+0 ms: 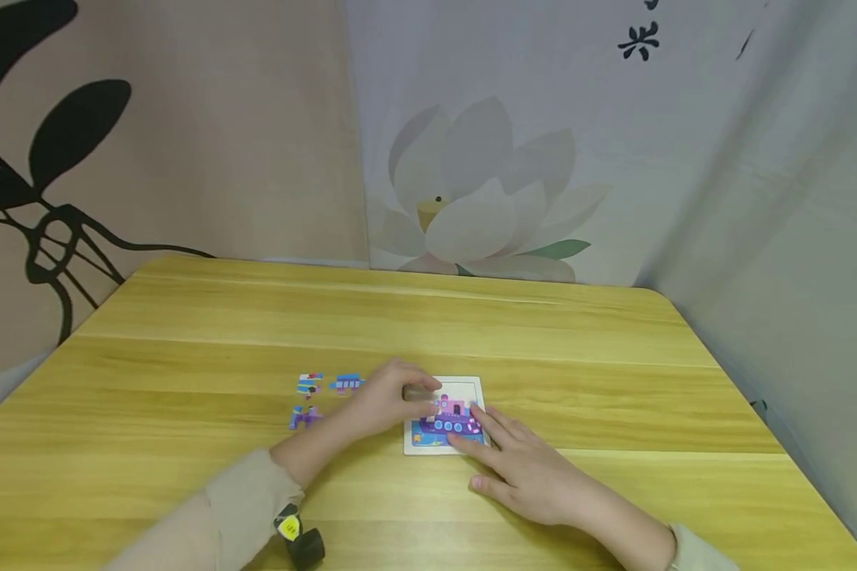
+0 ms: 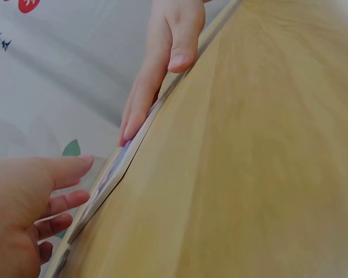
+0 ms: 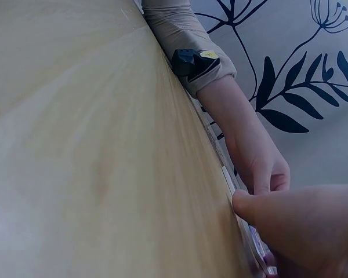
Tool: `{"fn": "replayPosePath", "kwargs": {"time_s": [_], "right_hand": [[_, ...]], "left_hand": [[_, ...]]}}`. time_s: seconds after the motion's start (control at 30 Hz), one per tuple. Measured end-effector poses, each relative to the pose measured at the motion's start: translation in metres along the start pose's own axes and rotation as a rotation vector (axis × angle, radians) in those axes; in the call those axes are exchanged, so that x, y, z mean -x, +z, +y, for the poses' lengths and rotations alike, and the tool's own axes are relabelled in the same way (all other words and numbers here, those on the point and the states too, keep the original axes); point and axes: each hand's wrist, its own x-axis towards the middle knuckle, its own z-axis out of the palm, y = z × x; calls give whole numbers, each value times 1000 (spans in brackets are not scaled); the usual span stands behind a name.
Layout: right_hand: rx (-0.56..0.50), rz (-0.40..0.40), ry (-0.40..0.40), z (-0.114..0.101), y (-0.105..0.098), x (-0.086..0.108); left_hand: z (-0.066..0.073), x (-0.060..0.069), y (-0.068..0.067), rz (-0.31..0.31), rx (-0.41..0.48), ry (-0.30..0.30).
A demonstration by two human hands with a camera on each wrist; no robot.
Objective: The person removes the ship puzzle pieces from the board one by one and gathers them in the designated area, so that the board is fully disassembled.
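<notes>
A white-framed puzzle board (image 1: pixel 461 388) lies on the table, showing a pink and purple ship picture (image 1: pixel 451 426). Over its left side my left hand (image 1: pixel 382 402) arches, thumb and fingers apart; no piece shows between them in the left wrist view, where the hand (image 2: pixel 20 208) is beside the board's edge (image 2: pixel 111 184). My right hand (image 1: pixel 539 474) rests its extended fingertips on the picture's right part, thumb held away. The right wrist view shows the right hand (image 3: pixel 310 226) partly covering the board (image 3: pixel 229 182).
Left of the board lie loose picture pieces: one striped (image 1: pixel 309 385), one blue (image 1: pixel 346 383) partly behind the left hand, and one purple-blue (image 1: pixel 303 417) beside the left forearm. The wooden table (image 1: pixel 586 357) reaches back to curtains (image 1: pixel 257 159) with plant and flower prints.
</notes>
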Motion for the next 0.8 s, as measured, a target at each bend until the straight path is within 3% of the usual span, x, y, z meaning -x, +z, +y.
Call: {"fn": "replayPosePath", "kwargs": {"time_s": [0.3,0.8], "right_hand": [[-7,0,-3,-1,-1,0],[-4,3,-4,0,-2,-1]], "left_hand": [[6,-8,6,-40,-80,-53],[11,-11,7,-66,-81,-108]]}}
